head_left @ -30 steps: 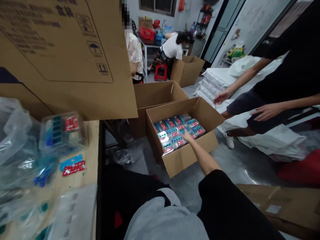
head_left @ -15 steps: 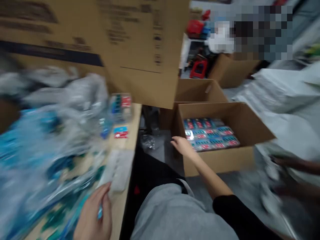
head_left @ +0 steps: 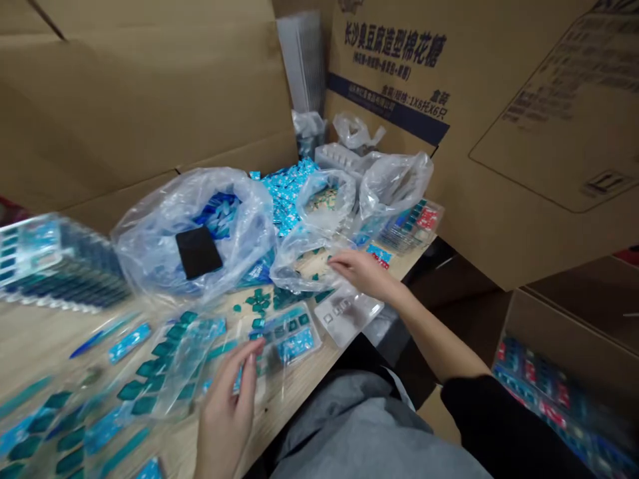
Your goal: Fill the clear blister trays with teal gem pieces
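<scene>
My left hand [head_left: 227, 406] rests at the near edge of the wooden table [head_left: 30, 339], fingers stretched out and touching a clear plastic tray [head_left: 287, 332] that holds teal and blue sweets. My right hand [head_left: 362, 271] reaches over the table with fingers apart, just above an empty clear tray [head_left: 347, 311] and beside a crumpled clear bag [head_left: 299, 259]. Loose teal sweets [head_left: 257, 303] lie between the two hands. Neither hand holds anything that I can see.
A large clear bag of blue packets [head_left: 200, 226] with a black square on it sits mid-table. Filled trays are stacked at the left [head_left: 54, 263] and near the right table edge [head_left: 412, 223]. Cardboard walls [head_left: 499, 133] rise behind. An open carton of packed trays [head_left: 559, 392] stands on the floor, lower right.
My view has swung left from the floor carton to the table. My right hand left the carton and came over the empty tray. My left hand moved onto the filled tray.
</scene>
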The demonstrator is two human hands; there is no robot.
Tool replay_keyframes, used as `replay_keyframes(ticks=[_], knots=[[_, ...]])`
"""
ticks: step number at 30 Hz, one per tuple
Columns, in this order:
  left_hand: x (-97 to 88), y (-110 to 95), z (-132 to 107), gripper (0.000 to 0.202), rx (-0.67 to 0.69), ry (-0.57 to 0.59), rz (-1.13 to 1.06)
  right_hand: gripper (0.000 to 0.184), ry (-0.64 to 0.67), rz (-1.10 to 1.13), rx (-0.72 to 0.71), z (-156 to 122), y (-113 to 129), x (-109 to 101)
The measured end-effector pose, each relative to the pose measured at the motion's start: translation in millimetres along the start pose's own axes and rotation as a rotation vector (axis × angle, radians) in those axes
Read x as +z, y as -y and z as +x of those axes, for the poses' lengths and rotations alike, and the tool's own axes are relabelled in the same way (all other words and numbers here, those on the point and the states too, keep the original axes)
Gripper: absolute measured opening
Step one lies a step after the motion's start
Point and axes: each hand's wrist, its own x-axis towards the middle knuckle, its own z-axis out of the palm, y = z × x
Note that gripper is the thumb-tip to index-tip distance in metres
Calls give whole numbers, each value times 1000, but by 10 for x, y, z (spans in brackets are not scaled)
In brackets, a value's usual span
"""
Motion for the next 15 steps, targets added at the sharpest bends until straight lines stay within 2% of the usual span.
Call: replay_keyframes(ticks=[1,4,6,8,10,15], knots=[[61,0,111,28,-94,-3,-40,19,79,-2,-10,199,26,72],[385,-27,536,56,-387,8,-179,32,263,-22,0,703,79,369],[616,-14,830,65,-455,45,-191,35,346,-28,-12,905,94,559],[785,31,1066,58,-499,93,-221,35,412,-19,-54,1012,80,696],[880,74,1221,45,-519,116,-254,35,463,5,-113,1073,41,782],[939,26,1401,26,-473,61,-305,36,542,88,-263,1232,-59,927]])
